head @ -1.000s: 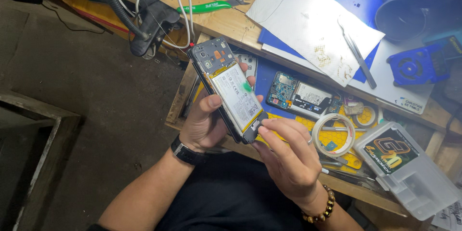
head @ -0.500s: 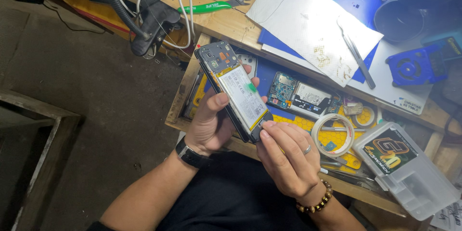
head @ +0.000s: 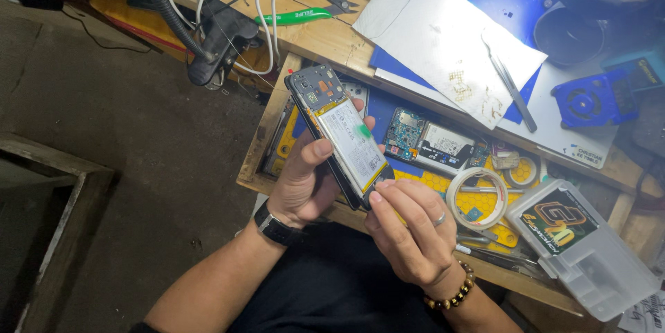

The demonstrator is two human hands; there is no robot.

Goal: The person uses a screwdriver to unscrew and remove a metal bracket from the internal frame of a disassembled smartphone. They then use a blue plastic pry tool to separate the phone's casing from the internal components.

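Head view: the opened black phone with white battery [head: 343, 135] hangs over the wooden surface [head: 325, 38] edge, floor room leftward; left hand [head: 305, 184] fingers clasp it, right hand [head: 409, 232] fingers pinch its lower end.

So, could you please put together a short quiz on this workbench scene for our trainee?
1. True or false: the opened phone lies flat on the wooden bench.
2. Which hand cradles the phone from behind: A) left hand, B) right hand?
3. What lies on the white sheet at its right side?

Key:
1. False; it is held up in the hands.
2. A; the right hand's fingers work at the phone's lower end.
3. Metal tweezers.
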